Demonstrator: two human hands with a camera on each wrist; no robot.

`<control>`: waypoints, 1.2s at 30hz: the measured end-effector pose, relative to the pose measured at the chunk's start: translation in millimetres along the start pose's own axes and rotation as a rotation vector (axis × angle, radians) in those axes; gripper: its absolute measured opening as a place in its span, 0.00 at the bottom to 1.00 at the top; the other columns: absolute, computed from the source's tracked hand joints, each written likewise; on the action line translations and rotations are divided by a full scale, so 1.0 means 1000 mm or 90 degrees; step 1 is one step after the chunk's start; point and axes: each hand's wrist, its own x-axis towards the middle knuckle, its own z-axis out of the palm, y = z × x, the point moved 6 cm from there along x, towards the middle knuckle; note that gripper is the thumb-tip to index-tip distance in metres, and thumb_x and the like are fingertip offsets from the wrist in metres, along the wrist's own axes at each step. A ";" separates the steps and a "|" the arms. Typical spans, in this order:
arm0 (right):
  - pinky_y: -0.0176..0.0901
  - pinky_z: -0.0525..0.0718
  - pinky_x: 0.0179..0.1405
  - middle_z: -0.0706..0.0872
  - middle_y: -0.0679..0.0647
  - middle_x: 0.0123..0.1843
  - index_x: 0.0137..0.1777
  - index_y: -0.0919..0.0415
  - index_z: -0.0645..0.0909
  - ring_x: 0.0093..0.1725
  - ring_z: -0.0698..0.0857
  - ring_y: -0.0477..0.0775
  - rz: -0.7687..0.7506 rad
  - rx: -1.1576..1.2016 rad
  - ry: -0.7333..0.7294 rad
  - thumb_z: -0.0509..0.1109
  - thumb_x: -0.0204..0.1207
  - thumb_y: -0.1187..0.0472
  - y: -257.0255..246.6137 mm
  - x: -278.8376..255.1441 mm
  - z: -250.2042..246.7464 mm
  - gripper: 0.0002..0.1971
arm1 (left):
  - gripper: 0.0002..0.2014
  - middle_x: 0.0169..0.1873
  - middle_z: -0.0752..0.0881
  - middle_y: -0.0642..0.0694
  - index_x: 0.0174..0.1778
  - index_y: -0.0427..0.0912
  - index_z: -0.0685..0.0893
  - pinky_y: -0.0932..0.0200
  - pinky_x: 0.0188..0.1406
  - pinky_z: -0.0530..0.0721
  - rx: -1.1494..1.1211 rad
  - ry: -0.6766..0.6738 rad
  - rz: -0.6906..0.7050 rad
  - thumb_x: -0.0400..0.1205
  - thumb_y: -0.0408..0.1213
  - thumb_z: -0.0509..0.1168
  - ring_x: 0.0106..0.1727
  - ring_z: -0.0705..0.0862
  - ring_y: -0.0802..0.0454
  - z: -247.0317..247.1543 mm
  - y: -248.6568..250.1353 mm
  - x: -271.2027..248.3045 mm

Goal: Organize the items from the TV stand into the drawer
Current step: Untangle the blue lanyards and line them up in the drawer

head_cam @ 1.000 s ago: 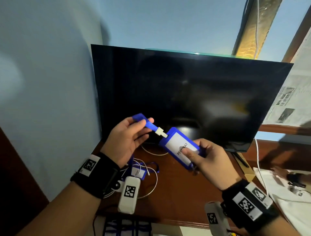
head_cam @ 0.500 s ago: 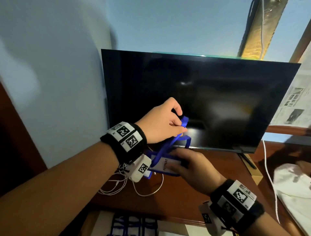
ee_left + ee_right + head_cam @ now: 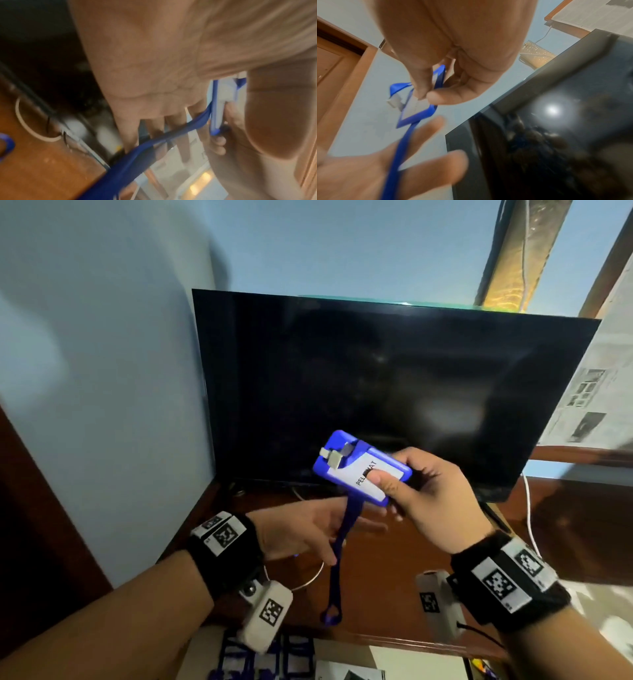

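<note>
My right hand holds a blue badge holder up in front of the TV, with the thumb pressed on its white card. A blue lanyard hangs from the holder's clip down to a loop just above the stand. My left hand lies below the holder with its fingers straight and spread, and the lanyard runs across them. In the left wrist view the lanyard crosses the straight fingers. The right wrist view shows the holder pinched from both sides.
A black TV fills the back of the brown wooden stand. A white cable coils on the stand under my left wrist. Below the stand's front edge an open drawer holds blue lanyards. Newspaper hangs at right.
My left hand has let go of the lanyard, dropped from above the badge holder to below it and opened. My right hand has lifted the holder; the lanyard now hangs loose.
</note>
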 end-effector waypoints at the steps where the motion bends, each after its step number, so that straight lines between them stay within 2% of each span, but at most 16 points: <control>1: 0.43 0.78 0.23 0.86 0.58 0.27 0.43 0.59 0.84 0.20 0.80 0.54 0.005 -0.011 0.031 0.79 0.79 0.59 0.001 0.004 -0.004 0.08 | 0.32 0.64 0.88 0.44 0.76 0.41 0.76 0.47 0.71 0.83 -0.025 -0.008 0.012 0.76 0.15 0.65 0.68 0.86 0.48 0.011 0.001 -0.001; 4: 0.41 0.78 0.27 0.88 0.54 0.30 0.42 0.56 0.83 0.23 0.80 0.47 0.032 -0.128 0.110 0.78 0.80 0.51 0.022 0.015 -0.024 0.11 | 0.08 0.36 0.89 0.48 0.61 0.41 0.85 0.32 0.69 0.80 0.045 0.125 0.041 0.90 0.31 0.63 0.42 0.88 0.49 0.024 0.000 -0.009; 5: 0.39 0.78 0.29 0.88 0.53 0.31 0.42 0.55 0.83 0.25 0.80 0.44 0.042 -0.187 0.123 0.78 0.79 0.49 0.033 0.016 -0.029 0.12 | 0.08 0.30 0.85 0.49 0.57 0.41 0.86 0.34 0.62 0.84 0.087 0.170 0.044 0.92 0.36 0.62 0.34 0.84 0.52 0.027 0.003 -0.014; 7: 0.32 0.74 0.31 0.87 0.48 0.32 0.42 0.52 0.82 0.29 0.81 0.40 0.073 -0.296 0.112 0.79 0.77 0.48 0.052 0.013 -0.032 0.11 | 0.12 0.26 0.80 0.50 0.53 0.41 0.88 0.51 0.39 0.84 0.196 0.223 0.045 0.92 0.43 0.61 0.28 0.77 0.56 0.030 0.019 -0.028; 9: 0.30 0.72 0.32 0.85 0.44 0.32 0.42 0.48 0.82 0.31 0.81 0.37 0.096 -0.356 0.040 0.80 0.76 0.50 0.070 0.002 -0.020 0.09 | 0.13 0.27 0.81 0.51 0.53 0.49 0.90 0.63 0.31 0.77 0.335 0.271 0.063 0.91 0.48 0.61 0.27 0.78 0.59 0.028 0.043 -0.042; 12: 0.33 0.73 0.33 0.85 0.40 0.35 0.44 0.47 0.86 0.36 0.83 0.38 0.066 -0.350 -0.147 0.76 0.79 0.48 0.082 -0.023 0.019 0.05 | 0.14 0.37 0.90 0.51 0.49 0.53 0.90 0.55 0.41 0.83 0.503 0.363 0.110 0.91 0.51 0.62 0.39 0.87 0.54 0.011 0.077 -0.051; 14: 0.32 0.76 0.35 0.85 0.39 0.40 0.49 0.42 0.88 0.40 0.84 0.40 0.025 -0.329 -0.250 0.74 0.79 0.47 0.075 -0.037 0.043 0.03 | 0.15 0.38 0.89 0.50 0.47 0.52 0.90 0.52 0.45 0.82 0.564 0.415 0.114 0.90 0.52 0.62 0.42 0.87 0.53 -0.013 0.085 -0.047; 17: 0.29 0.77 0.38 0.84 0.40 0.40 0.45 0.34 0.85 0.40 0.85 0.44 -0.015 -0.243 -0.295 0.78 0.78 0.52 0.050 -0.044 0.059 0.08 | 0.15 0.36 0.89 0.51 0.43 0.52 0.90 0.49 0.46 0.86 0.604 0.469 0.046 0.88 0.55 0.64 0.40 0.87 0.56 -0.059 0.068 -0.032; 20: 0.41 0.86 0.40 0.90 0.48 0.40 0.47 0.47 0.89 0.38 0.89 0.48 0.000 -0.113 -0.216 0.80 0.77 0.57 0.029 -0.036 0.052 0.03 | 0.12 0.33 0.89 0.54 0.38 0.53 0.90 0.52 0.45 0.86 0.546 0.385 -0.109 0.84 0.52 0.71 0.36 0.86 0.61 -0.091 0.003 -0.012; 22: 0.48 0.89 0.41 0.92 0.52 0.40 0.47 0.55 0.90 0.37 0.91 0.52 0.019 -0.027 -0.113 0.79 0.78 0.60 0.023 -0.031 0.039 0.01 | 0.12 0.31 0.87 0.56 0.38 0.54 0.89 0.54 0.43 0.85 0.481 0.296 -0.135 0.84 0.54 0.70 0.33 0.84 0.60 -0.078 -0.034 -0.007; 24: 0.44 0.87 0.40 0.93 0.53 0.36 0.43 0.56 0.88 0.36 0.91 0.52 0.055 -0.012 0.009 0.79 0.78 0.60 0.031 -0.028 0.025 0.04 | 0.17 0.28 0.83 0.55 0.40 0.54 0.89 0.54 0.38 0.81 0.422 0.272 -0.140 0.87 0.58 0.64 0.30 0.80 0.57 -0.047 -0.051 -0.014; 27: 0.30 0.83 0.34 0.91 0.50 0.31 0.44 0.52 0.86 0.31 0.89 0.42 0.167 -0.088 0.094 0.78 0.79 0.55 0.059 -0.036 0.017 0.05 | 0.19 0.32 0.83 0.39 0.43 0.51 0.88 0.55 0.36 0.80 0.401 0.287 -0.088 0.91 0.56 0.59 0.31 0.79 0.52 -0.006 -0.046 -0.030; 29: 0.30 0.80 0.31 0.89 0.49 0.30 0.44 0.51 0.85 0.29 0.87 0.40 0.184 -0.188 0.049 0.77 0.80 0.53 0.078 -0.047 0.027 0.05 | 0.19 0.33 0.83 0.44 0.42 0.51 0.87 0.59 0.38 0.79 0.469 0.326 -0.037 0.91 0.56 0.58 0.33 0.80 0.56 0.001 -0.039 -0.041; 31: 0.38 0.82 0.32 0.88 0.47 0.32 0.45 0.49 0.84 0.30 0.86 0.41 0.171 -0.258 -0.075 0.75 0.80 0.52 0.092 -0.061 0.051 0.05 | 0.20 0.38 0.83 0.53 0.41 0.53 0.87 0.54 0.48 0.82 0.615 0.346 -0.037 0.89 0.59 0.57 0.42 0.81 0.58 -0.006 -0.035 -0.047; 33: 0.43 0.81 0.37 0.87 0.47 0.36 0.47 0.50 0.85 0.34 0.85 0.44 0.139 -0.298 -0.203 0.75 0.80 0.54 0.096 -0.075 0.080 0.03 | 0.21 0.43 0.82 0.56 0.42 0.52 0.87 0.48 0.53 0.82 0.764 0.324 -0.063 0.88 0.60 0.58 0.49 0.79 0.55 -0.011 -0.035 -0.052; 36: 0.43 0.81 0.44 0.87 0.44 0.43 0.52 0.51 0.88 0.42 0.83 0.43 0.073 -0.295 -0.365 0.75 0.80 0.54 0.086 -0.091 0.116 0.05 | 0.19 0.49 0.80 0.57 0.49 0.53 0.93 0.54 0.56 0.80 0.837 0.289 -0.080 0.86 0.60 0.64 0.54 0.76 0.54 -0.016 -0.044 -0.061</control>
